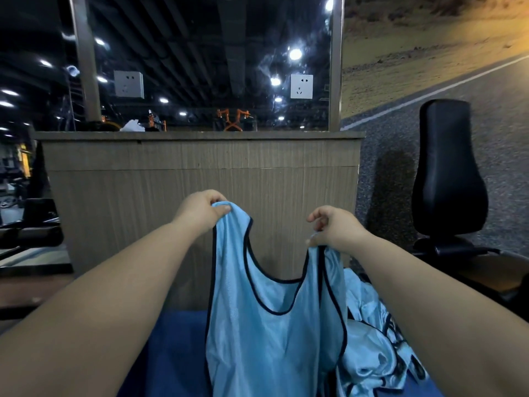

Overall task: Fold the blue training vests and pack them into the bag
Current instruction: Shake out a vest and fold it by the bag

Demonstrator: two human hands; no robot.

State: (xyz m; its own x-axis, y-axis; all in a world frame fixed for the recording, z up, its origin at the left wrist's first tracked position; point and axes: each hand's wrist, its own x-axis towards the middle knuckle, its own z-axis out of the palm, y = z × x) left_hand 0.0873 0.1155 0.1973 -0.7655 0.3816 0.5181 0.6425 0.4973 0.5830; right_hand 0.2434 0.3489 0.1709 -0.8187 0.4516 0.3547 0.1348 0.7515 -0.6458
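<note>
A wood-grain counter front (200,181) is seen straight ahead, across the middle of the view. A dark mirrored panel (214,53) is set above it between two metal posts, and ceiling lights are reflected in it. A black padded seat back (449,173) is stood upright at the right, against a wall picture of a road.

A blue mat (177,353) is laid low in the view, below the counter.

One vest (257,339) is held up in the air in front of the counter and above the mat. It is light blue and shiny, with dark edging round the neck and armholes. It is hung flat and facing the camera, with a deep U-shaped neck between the two shoulder straps. Its lower hem is cut off by the bottom edge.

A crumpled heap of vests (369,353) of the same blue is lain just to its right, partly hidden behind the right forearm.

Both arms are stretched forward. The left hand (200,209) is raised higher; the top of the left strap is pinched between thumb and curled fingers. The right hand (332,227) is held lower, knuckles up, and the right strap is gathered under its curled fingers.

Two white wall sockets (128,83) are fixed on the mirrored panel.
</note>
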